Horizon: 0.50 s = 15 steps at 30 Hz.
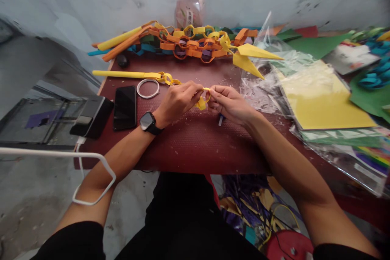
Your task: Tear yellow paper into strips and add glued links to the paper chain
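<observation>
Dark phone [124, 107] is lying flat, white ring [148, 97] is resting just beside it, and there, up back, white-capped bottle [189, 8] is standing before the wall [122, 12]

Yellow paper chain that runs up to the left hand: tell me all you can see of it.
The yellow paper chain looks like strips looped through one another. At its left end is a long, straight yellow tube, lying on the dark red table with its tip past the left edge. The links run right to the left hand, which hides part of them. More yellow links show between the left and right hand, pinched by both; their join is hidden.
</observation>
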{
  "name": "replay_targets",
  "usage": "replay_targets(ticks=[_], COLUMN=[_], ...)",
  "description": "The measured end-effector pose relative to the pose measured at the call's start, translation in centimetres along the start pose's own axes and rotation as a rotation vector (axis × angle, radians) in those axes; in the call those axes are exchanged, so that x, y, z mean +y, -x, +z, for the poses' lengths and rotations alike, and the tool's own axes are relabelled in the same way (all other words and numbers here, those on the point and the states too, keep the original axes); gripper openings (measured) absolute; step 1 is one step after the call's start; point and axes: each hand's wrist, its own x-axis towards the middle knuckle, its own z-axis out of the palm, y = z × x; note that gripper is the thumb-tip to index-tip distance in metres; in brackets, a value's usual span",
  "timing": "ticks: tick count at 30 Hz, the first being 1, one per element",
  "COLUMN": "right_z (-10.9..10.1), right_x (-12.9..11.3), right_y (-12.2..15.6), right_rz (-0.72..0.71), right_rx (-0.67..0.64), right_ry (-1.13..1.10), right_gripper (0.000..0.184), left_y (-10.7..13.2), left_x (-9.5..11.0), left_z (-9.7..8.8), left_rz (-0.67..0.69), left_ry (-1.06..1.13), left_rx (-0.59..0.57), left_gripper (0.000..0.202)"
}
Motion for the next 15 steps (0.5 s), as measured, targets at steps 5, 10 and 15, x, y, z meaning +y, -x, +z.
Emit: replay_targets(ticks=[5,10,15], right_z=[0.21,0.35,0.2], right_x=[-0.03,-0.08,0.05], right_y=[0.0,-0.02,-0.11], right_rz=[0.005,0.014,-0.012], right_rx=[0.007,0.009,0.024], right_ry=[-0.006,-0.001,-0.025], right_gripper=[0.05,0.05,0.05], left_y=[-0.04,-0.13,-0.07], left_x=[0.1,0.4,0.1], left_z=[-0.04,-0.07,0.36], left_rz=[0.025,-0.013,-0.08], left_ry=[-0.032,-0.044,0.137], left_rx=[0.02,0.019,0.098], left_gripper=[0.019,0.021,0.015])
